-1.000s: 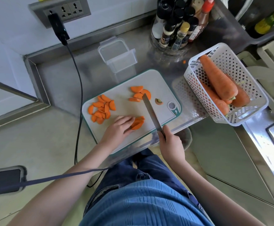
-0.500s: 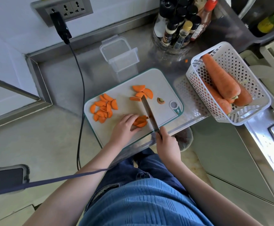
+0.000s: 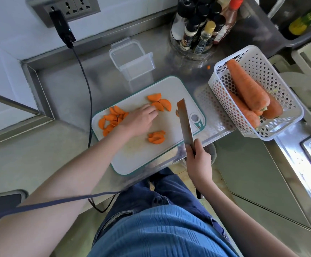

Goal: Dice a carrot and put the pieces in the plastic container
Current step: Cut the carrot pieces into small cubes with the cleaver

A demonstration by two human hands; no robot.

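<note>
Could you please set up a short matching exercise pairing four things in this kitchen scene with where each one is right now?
Things:
1. knife
2. whole carrots
3. plastic container
4. left hand

Places:
A. in the white basket
B. behind the cutting board, no carrot inside
C. gripped by the right hand
D. reaching to the far carrot slices

Pairs: 1-C, 2-A, 3-B, 4-D
</note>
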